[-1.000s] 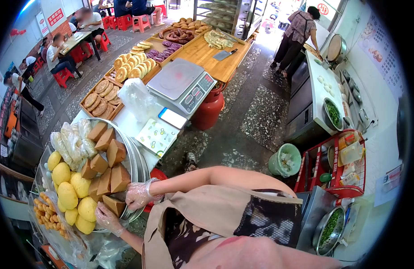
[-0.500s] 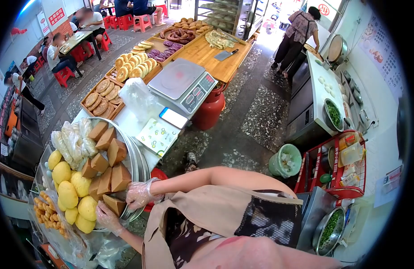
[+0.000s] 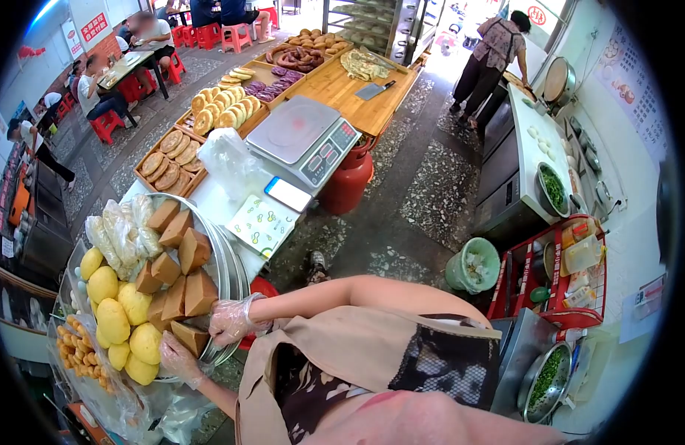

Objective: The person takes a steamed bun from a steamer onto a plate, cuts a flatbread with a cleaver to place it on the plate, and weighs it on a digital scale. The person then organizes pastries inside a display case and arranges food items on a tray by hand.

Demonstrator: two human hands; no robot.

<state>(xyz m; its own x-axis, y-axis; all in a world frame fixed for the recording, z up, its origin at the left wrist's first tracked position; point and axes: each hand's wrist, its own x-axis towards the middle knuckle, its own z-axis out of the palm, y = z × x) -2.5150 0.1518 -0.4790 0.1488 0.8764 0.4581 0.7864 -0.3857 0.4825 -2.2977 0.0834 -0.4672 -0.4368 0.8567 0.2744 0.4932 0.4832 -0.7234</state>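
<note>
A large round metal tray (image 3: 225,256) holds wedges of brown steamed cake (image 3: 201,292), round yellow buns (image 3: 134,304) and plastic-wrapped food. At the tray's near edge, my left hand (image 3: 181,359), in a clear plastic glove, has its fingers closed against one wedge of brown cake (image 3: 190,339). My right hand (image 3: 235,320), also gloved in clear plastic, is curled at the other end of the same wedge, close to the tray rim. Its fingertips are partly hidden. Small golden fried pieces (image 3: 83,354) lie in clear plastic beside the yellow buns.
Past the tray, a counter bears a phone (image 3: 288,193), a scale (image 3: 302,141), flatbreads (image 3: 172,162) and a cleaver (image 3: 374,90) on a wooden board. A red gas cylinder (image 3: 348,182) stands below. A co-worker (image 3: 498,63) works at the right-hand counter. A green bin (image 3: 472,265) is on the floor.
Hardly anything differs. Both hands stay at the same cake wedge, and the tray's contents look unchanged.
</note>
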